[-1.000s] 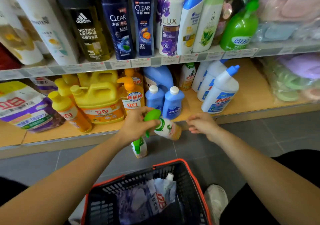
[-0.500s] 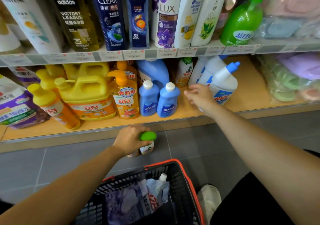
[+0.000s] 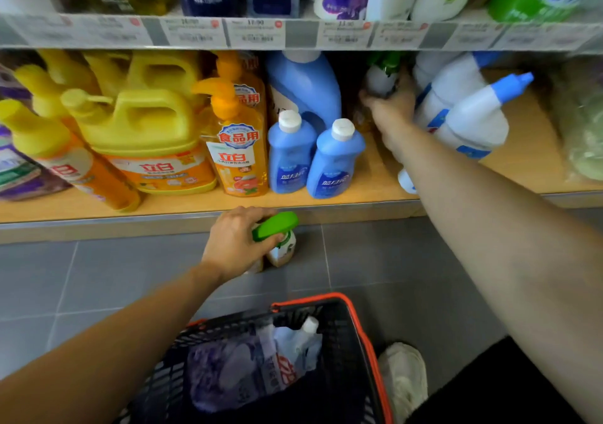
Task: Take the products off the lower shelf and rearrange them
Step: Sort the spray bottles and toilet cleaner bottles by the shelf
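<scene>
The right hand (image 3: pixel 390 110) has reached to one o'clock and grips a green-topped bottle (image 3: pixel 380 78) for removal, while the left hand (image 3: pixel 235 244) keeps clasping a green-capped bottle (image 3: pixel 280 244).

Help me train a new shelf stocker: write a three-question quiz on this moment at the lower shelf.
1. True or false: the left hand holds a green-capped bottle below the front edge of the lower shelf.
2. What does the right hand grip? A) a yellow jug B) a green-topped bottle at the back of the shelf C) a price tag
3. How many small blue bottles with white caps stand side by side near the shelf's front?
Key: 1 true; 2 B; 3 two.
</scene>
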A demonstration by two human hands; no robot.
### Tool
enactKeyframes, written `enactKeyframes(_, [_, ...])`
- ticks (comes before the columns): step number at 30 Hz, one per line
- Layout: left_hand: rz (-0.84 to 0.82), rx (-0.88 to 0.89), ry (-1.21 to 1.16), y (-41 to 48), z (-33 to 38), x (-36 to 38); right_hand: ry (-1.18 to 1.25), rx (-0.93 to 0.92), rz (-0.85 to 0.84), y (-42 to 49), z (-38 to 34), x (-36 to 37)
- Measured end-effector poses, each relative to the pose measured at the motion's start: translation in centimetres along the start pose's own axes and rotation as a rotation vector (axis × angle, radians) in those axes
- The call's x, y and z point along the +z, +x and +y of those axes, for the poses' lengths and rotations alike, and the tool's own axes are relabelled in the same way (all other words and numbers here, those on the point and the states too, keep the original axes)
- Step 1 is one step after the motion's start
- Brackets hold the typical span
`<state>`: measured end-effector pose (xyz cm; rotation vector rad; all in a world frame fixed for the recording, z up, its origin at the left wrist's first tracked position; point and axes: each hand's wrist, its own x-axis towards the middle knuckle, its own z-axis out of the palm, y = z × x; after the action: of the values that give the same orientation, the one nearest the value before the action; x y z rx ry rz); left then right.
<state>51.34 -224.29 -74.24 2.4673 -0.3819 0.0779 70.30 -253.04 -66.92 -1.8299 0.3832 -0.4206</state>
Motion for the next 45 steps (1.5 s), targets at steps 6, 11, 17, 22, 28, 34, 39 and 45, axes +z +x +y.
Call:
enactKeyframes(6, [0.005, -0.015, 0.003, 0.1, -0.1, 0.3, -0.217, -0.095, 0.081, 0.3, 0.8, -0.1])
enactKeyframes(11, [0.014, 0.004, 0.0, -0.1, -0.1, 0.4, -0.14, -0.099, 0.108, -0.4, 2.4, 0.1])
enactKeyframes(17, [0.021, 0.01, -0.005, -0.2, -0.3, 0.5, -0.037, -0.038, 0.01, 1.1, 2.6, 0.1])
enactKeyframes(22, [0.013, 0.013, 0.003, -0.2, -0.4, 0.6, -0.01, -0.048, -0.01, 1.8, 3.4, 0.0])
enactKeyframes(28, [-0.005, -0.014, -0.003, -0.2, 0.0, 0.4, -0.049, -0.067, 0.082, -2.1, 3.5, -0.9])
enactKeyframes(34, [-0.086, -0.099, -0.026, 0.1, 0.3, -0.1, -0.144, -0.056, 0.079, -6.4, 2.1, -4.1])
enactKeyframes(39, [-0.157, -0.244, -0.207, 0.4, 0.7, -1.5, -0.086, 0.004, 0.132, -10.9, -0.5, -7.2])
enactKeyframes(45, [-0.113, -0.192, -0.301, 1.0, 4.2, -4.8, -0.027, 0.036, -0.03, -17.0, -3.5, -10.2])
